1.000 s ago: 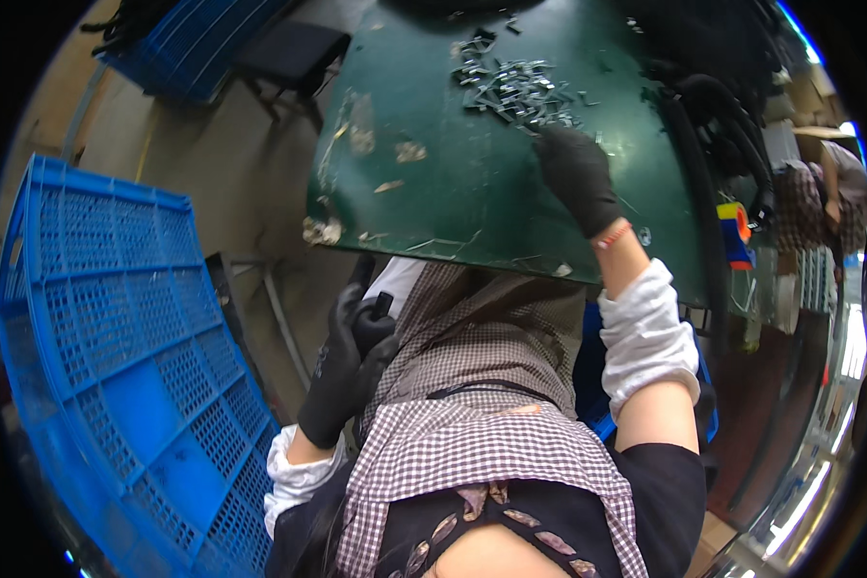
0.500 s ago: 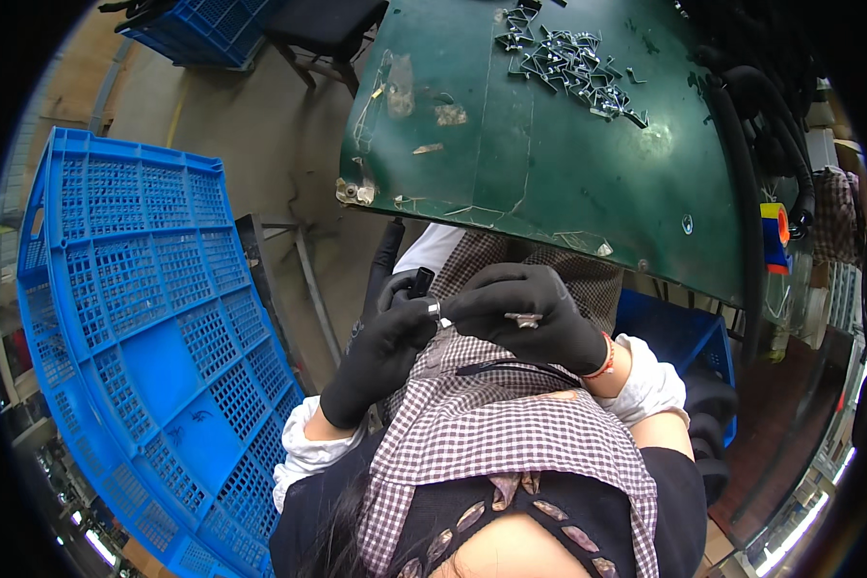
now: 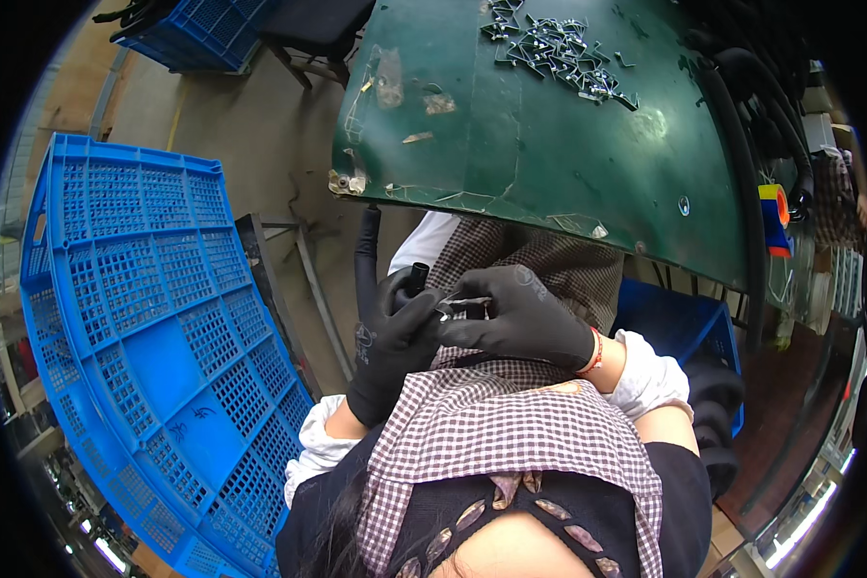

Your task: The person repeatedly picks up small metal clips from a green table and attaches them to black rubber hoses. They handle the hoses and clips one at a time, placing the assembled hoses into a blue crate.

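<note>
In front of my lap my left hand (image 3: 395, 323), in a black glove, is wrapped round a black tube (image 3: 419, 275); the tube's end sticks up past the thumb. Another stretch of black tube (image 3: 366, 252) shows beyond that hand; I cannot tell if it is the same piece. My right hand (image 3: 515, 313), also gloved in black, pinches a small metal clip (image 3: 444, 310) against the left fingers. The gloves partly hide the clip. Several similar bent metal clips (image 3: 559, 53) lie heaped on the green table (image 3: 588, 164).
A large blue plastic crate (image 3: 164, 361) stands tilted at my left. Another blue crate (image 3: 679, 323) is under the table's right side. Black tubes (image 3: 766, 106) hang along the table's right edge, near an orange and blue roll (image 3: 775, 220). A dark stool (image 3: 318, 24) stands at far left.
My right hand has turned and its fingers have spread around the clip at the left fingertips. My left hand has shifted slightly, with the tube still in it.
</note>
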